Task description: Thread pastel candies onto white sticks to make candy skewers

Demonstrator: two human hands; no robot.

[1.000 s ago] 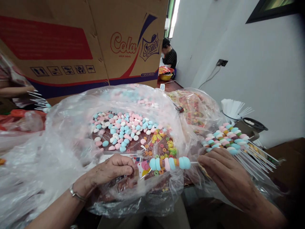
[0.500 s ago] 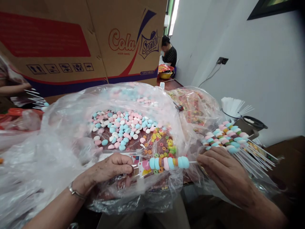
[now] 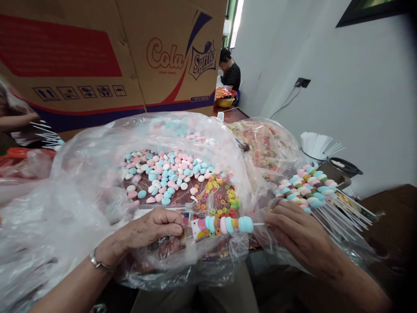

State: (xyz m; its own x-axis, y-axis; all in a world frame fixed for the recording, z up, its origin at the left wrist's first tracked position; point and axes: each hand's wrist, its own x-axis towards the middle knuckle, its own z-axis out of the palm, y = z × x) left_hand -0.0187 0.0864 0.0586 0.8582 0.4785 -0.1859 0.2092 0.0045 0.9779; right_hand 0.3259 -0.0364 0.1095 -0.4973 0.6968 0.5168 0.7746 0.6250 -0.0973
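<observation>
My right hand (image 3: 299, 230) pinches the white stick of a marshmallow skewer (image 3: 230, 224), held level, with blue and pink marshmallows and orange rings threaded on it. The skewer's far end sits inside the mouth of a clear wrapper with a printed dot pattern (image 3: 196, 228). At the wrapper's other side, my left hand (image 3: 159, 226) has its thumb and fingers closed on the clear film. Beneath and behind lie loose pink, blue and white marshmallows (image 3: 167, 174) and coloured cereal-like rings (image 3: 224, 198) in a large clear plastic bag (image 3: 87, 152).
Finished skewers (image 3: 306, 189) lie piled at the right, sticks toward me. Behind them stand a bundle of white sticks (image 3: 317, 145) and a dark-lidded container (image 3: 345, 167). A big cardboard box (image 3: 97, 48) blocks the back. One person (image 3: 232, 71) sits far behind; another's arm (image 3: 19, 121) shows at left.
My right hand has moved slightly left with the skewer, whose end is a little deeper in the wrapper. My left hand stays nearly in place. The view has shifted slightly.
</observation>
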